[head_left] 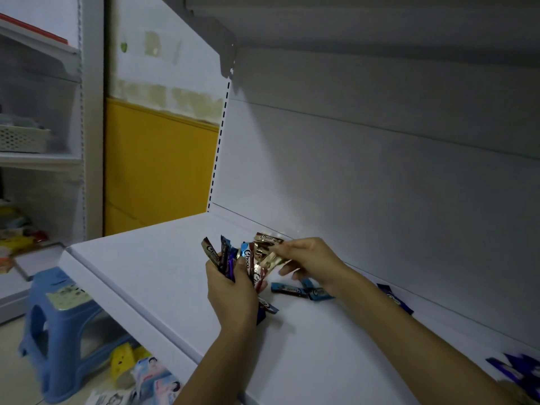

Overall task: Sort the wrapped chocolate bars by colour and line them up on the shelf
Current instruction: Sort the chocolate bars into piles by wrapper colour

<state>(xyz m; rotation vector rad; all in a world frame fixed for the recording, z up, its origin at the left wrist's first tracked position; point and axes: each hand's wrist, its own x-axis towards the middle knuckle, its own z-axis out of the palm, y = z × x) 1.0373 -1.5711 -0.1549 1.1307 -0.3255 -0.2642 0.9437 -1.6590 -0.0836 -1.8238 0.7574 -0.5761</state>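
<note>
The sorting step is under way: the left hand grips a mixed fan of chocolate bars above the shelf, while the right hand pinches what seems a gold bar, which next needs laying apart from the blue bars lying just beside.

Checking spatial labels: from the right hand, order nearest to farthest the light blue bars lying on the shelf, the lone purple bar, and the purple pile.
1. Light blue bars: on the shelf just below the right hand.
2. Lone purple bar: further right, by the back panel.
3. Purple pile: at the far right edge.
</note>
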